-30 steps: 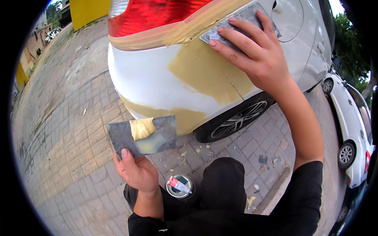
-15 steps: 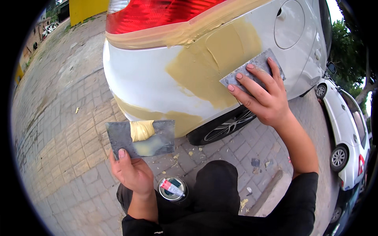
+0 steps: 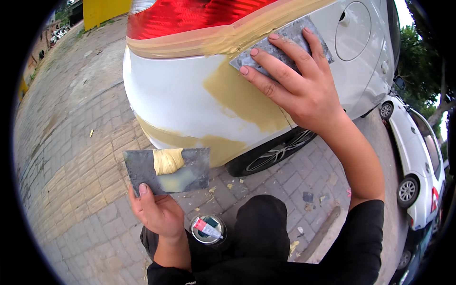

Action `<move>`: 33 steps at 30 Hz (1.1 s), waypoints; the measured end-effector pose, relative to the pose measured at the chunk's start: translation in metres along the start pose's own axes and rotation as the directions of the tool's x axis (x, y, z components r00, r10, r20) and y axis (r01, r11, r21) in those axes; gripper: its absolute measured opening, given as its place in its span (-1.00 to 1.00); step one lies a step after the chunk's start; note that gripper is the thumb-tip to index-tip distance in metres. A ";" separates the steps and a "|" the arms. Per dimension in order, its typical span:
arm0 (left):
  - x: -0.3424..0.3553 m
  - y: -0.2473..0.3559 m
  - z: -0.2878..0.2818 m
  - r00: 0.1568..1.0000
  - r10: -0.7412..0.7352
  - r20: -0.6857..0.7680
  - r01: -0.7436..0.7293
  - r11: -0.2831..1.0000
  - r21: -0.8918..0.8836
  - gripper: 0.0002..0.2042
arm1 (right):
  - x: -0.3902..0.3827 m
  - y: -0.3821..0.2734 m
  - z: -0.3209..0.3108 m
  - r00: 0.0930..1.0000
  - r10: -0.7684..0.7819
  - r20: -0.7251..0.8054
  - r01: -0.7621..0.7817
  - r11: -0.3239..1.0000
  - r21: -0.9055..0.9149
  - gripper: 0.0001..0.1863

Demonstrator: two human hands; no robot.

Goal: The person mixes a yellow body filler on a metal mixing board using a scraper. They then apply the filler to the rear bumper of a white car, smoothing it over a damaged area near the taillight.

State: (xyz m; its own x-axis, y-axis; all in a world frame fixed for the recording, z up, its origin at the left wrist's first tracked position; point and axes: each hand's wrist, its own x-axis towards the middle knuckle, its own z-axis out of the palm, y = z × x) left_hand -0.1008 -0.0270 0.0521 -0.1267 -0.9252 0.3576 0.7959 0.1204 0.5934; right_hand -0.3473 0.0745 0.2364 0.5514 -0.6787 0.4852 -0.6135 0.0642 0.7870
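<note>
My left hand (image 3: 159,213) grips a grey flat plate (image 3: 135,166), thumb on top, fingers beneath. On that plate sits a thick lump of yellow body filler (image 3: 168,161) above a pale smear. With fingers spread over it, my right hand (image 3: 304,90) holds a grey rectangular spreader (image 3: 297,35) against the white car's rear corner, just under the masking tape (image 3: 185,47) that edges the red tail light (image 3: 190,19). Tan filler (image 3: 242,97) coats the body panel (image 3: 166,95) below and left of the spreader. My right hand and the spreader hide part of that patch.
A tin (image 3: 208,240) with a red-and-white tube (image 3: 207,228) lying across its top stands by my knees. The car's rear wheel (image 3: 270,152) is below the panel. Filler scraps dot the paving (image 3: 95,142). Another white car (image 3: 413,156) is parked at right.
My right hand has moved the spreader up and slightly left over the filler, to the taped edge below the tail light. My left hand and its plate have shifted slightly down and left.
</note>
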 end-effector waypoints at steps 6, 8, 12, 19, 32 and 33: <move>0.000 -0.007 -0.001 0.999 -0.039 -0.030 0.039 0.999 -0.014 -0.71 | -0.010 -0.001 -0.002 0.999 0.010 0.042 -0.010 1.000 -0.001 -0.64; -0.001 -0.007 -0.002 0.999 -0.039 -0.028 0.039 0.999 -0.019 -0.71 | -0.021 -0.003 0.002 0.999 0.006 0.041 -0.006 1.000 -0.006 -0.64; -0.002 -0.011 -0.004 0.998 -0.058 -0.017 0.058 0.998 0.020 -0.70 | -0.045 -0.009 0.007 0.997 0.049 0.056 -0.051 0.998 0.031 -0.63; -0.008 -0.012 -0.004 0.997 -0.081 -0.010 0.081 0.997 0.004 -0.68 | -0.094 -0.027 0.011 0.986 0.112 0.124 -0.120 0.991 0.059 -0.60; -0.020 -0.001 0.014 0.985 -0.108 0.131 0.113 0.993 -0.033 -0.68 | -0.119 -0.041 -0.056 0.951 0.121 0.285 -0.203 0.939 0.278 -0.58; -0.020 -0.002 0.014 0.982 -0.115 0.149 0.118 0.993 -0.015 -0.67 | -0.107 -0.051 -0.058 0.958 0.172 0.230 -0.244 0.908 0.339 -0.59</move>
State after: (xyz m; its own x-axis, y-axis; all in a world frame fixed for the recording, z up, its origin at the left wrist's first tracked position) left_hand -0.1079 -0.0031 0.0541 -0.3042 -0.8688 0.3907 0.7841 0.0045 0.6206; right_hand -0.3417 0.1866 0.1664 0.2932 -0.8071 0.5124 -0.8837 -0.0243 0.4674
